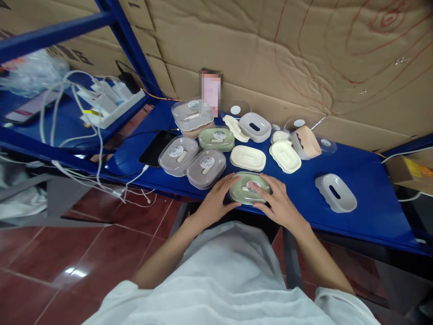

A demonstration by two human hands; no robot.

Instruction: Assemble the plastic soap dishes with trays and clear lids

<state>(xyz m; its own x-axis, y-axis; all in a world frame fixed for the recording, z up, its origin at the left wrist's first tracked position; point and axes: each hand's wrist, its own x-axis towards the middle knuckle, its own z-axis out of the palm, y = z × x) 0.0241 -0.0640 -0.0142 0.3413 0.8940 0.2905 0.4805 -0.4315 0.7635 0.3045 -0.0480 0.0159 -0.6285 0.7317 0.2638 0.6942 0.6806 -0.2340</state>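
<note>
A green oval box with a clear lid and a round white label (248, 195) sits at the front edge of the blue table. My left hand (220, 196) grips its left side, thumb at the near edge and fingers along the far edge. On its right side my right hand (279, 203) is wrapped around it, with a finger over the label. Just left of it stand two grey lidded boxes, one nearer (212, 174) and one farther (174, 164). Behind these is another green lidded box (209, 139). A cream oval piece (248, 158) lies right beyond my hands.
A grey slotted box part (341, 194) stands at the right on the blue table (375, 189). Further back are a grey slotted part (259, 122), cream pieces (286, 158) and a peach part (308, 141). To the left lie a black phone (154, 148), white cables and a power strip (118, 110).
</note>
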